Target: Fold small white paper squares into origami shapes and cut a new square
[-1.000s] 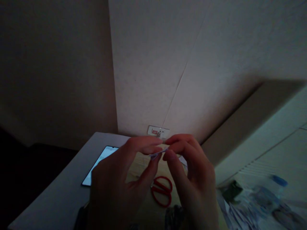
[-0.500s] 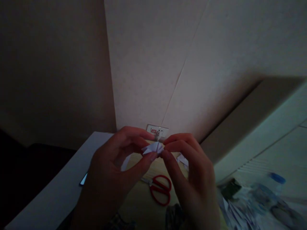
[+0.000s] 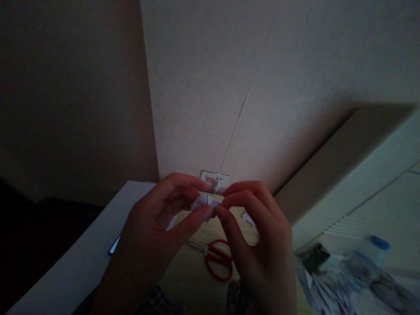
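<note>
Between my two hands, above the wooden table, is a small piece of folded white paper [image 3: 202,201] with several pleats. My left hand [image 3: 157,227] pinches its left part, thumb in front and fingers behind. At the paper's right end, the thumb and index finger of my right hand [image 3: 259,236] are pressed together on a tip. Below the hands, red-handled scissors [image 3: 219,261] lie on the table [image 3: 187,280], their blades pointing left. My right hand partly covers the handle loops.
White paper pieces [image 3: 248,218] lie behind my right hand. A phone [image 3: 114,245] rests on the white surface [image 3: 82,245] at left. At right are a clear bottle with a blue cap [image 3: 379,243] and paper strips [image 3: 328,293]. A wall socket [image 3: 215,178] holds a plug.
The folded paper has turned and shifted slightly left in my fingers. My right fingertips have moved a little left with it. The scissors stay put.
</note>
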{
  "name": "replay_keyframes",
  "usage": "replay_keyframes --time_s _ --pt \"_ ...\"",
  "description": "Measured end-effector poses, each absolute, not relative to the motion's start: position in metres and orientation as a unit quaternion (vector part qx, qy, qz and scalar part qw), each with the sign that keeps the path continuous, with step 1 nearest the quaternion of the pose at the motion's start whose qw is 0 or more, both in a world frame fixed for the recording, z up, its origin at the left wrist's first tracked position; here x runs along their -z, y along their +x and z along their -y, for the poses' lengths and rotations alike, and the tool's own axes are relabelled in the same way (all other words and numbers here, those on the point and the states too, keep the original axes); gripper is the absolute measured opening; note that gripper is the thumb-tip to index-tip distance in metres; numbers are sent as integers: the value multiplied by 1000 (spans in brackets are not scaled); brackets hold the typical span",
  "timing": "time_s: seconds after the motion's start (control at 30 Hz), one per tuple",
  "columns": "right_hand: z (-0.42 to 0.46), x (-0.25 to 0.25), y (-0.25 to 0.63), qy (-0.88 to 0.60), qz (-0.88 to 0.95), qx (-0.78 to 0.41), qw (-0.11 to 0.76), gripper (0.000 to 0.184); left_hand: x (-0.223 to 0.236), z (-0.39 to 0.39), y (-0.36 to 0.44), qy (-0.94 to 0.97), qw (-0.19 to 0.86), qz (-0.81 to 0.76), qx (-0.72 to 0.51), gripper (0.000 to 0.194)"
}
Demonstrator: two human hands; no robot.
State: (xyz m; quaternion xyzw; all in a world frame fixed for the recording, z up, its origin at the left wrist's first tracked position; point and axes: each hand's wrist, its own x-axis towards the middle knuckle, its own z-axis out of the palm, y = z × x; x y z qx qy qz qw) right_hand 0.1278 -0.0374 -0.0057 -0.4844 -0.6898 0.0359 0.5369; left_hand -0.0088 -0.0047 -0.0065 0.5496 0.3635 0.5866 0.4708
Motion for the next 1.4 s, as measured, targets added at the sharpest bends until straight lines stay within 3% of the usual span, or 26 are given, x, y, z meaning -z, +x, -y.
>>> replay_keyframes --time_s 0.3,0.53,0.8,1.13,1.4 --pt "36 5 130 -446 649 -153 596 12 6 8 -7 551 460 -350 -602 17" --pt "36 6 125 -446 627 -151 621 18 5 11 -7 576 415 -376 -596 17" --pt "33 5 125 -445 632 -157 615 11 6 10 -5 569 416 -355 -614 20" --pt "37 7 120 -492 623 -111 598 19 4 11 -4 553 443 -354 -610 19" --pt "37 4 122 -472 694 -88 536 21 3 14 -8 578 447 -353 -584 18"
